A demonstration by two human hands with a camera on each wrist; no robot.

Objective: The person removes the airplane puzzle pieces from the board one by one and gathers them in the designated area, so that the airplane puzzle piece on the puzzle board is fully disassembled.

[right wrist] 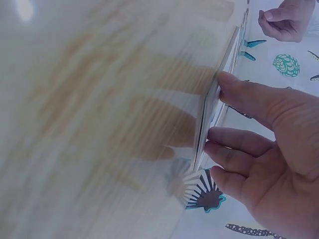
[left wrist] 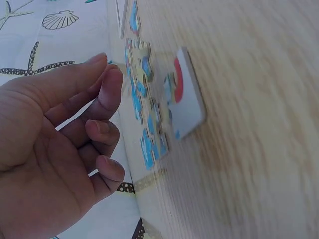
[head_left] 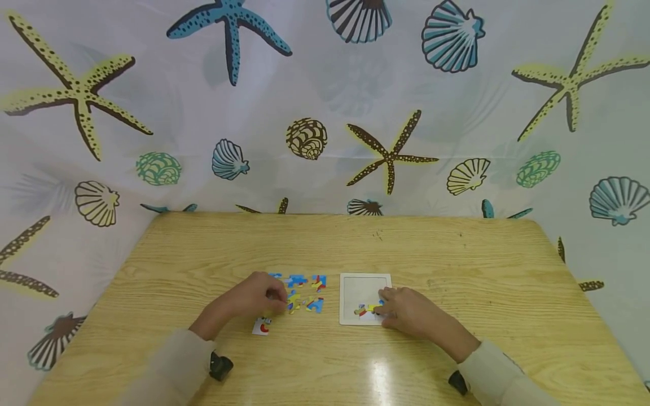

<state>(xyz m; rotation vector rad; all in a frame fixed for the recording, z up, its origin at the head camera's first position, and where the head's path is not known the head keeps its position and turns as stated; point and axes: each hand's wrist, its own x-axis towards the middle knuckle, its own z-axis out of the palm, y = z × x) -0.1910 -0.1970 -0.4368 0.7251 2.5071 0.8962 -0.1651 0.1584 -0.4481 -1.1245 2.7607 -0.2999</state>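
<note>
Now left hand (head_left: 256, 296) over loose pieces (head_left: 303, 293); right hand (head_left: 406, 311) on tray (head_left: 363, 287).

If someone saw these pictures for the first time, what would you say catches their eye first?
Probably the curtain printed with starfish and shells, behind the wooden table. Next, the bright puzzle pieces scattered mid-table under the left hand. Beside them the right hand rests on a white tray holding a few pieces.

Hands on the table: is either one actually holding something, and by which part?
The left hand holds nothing; its loosely curled fingers hover beside the loose puzzle pieces. The right hand rests on the white puzzle tray, fingertips at its near edge; a true grip cannot be told.
</note>
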